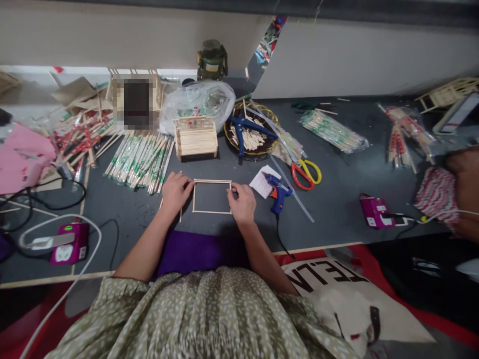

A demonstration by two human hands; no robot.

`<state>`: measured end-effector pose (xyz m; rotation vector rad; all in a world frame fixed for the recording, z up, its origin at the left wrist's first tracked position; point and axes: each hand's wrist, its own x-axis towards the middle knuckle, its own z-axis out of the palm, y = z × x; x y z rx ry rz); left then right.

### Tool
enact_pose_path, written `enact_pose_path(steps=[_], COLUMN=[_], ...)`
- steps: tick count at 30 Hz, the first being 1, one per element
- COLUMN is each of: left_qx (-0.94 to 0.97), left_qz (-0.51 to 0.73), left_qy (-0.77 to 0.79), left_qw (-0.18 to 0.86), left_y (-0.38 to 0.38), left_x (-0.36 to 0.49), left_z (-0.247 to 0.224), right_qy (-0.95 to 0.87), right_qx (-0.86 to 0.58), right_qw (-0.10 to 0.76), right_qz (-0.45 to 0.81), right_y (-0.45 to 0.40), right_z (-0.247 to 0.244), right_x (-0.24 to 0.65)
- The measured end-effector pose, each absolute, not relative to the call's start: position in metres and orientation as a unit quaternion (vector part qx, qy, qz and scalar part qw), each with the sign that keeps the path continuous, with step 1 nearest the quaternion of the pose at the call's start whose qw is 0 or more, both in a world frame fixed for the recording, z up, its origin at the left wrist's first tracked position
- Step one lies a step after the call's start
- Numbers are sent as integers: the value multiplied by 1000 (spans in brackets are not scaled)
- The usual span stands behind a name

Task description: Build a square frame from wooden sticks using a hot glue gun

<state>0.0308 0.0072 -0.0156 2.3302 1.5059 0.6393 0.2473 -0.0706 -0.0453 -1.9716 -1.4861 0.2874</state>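
Note:
A rectangular frame of thin wooden sticks (212,212) lies flat on the grey table in front of me. My left hand (175,192) has its fingertips closed at the frame's upper left corner. At the upper right corner, the thumb and bent fingers of my right hand (243,202) grip the frame's side. A loose stick (180,215) lies beside my left wrist. To the right of my right hand rests a blue glue gun (280,194), its nozzle over a piece of white paper (259,183).
Behind the frame stand a small stick-built box (196,144) and a basket (227,142) of short sticks with a blue cutter (241,134) on it. Wrapped chopsticks (140,157) lie left. Scissors (305,174) and purple power sockets (376,212) are right. Another person's arm (464,174) shows at far right.

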Motion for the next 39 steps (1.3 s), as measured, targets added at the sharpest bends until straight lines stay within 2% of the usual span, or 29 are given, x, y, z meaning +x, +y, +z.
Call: enact_pose_path(steps=[10, 26, 39], left_qx=[810, 804, 806], left_qz=[229, 222, 217], left_qy=[517, 520, 515], left_qw=[157, 185, 198], left_y=[6, 6, 6], left_x=[27, 23, 23], left_z=[-17, -18, -15], right_qy=[-553, -542, -545], right_qx=[-750, -755, -762], right_qw=[328, 339, 313], right_qz=[153, 146, 157], right_y=[-69, -68, -69], right_z=[-41, -42, -39], right_x=[251, 251, 250])
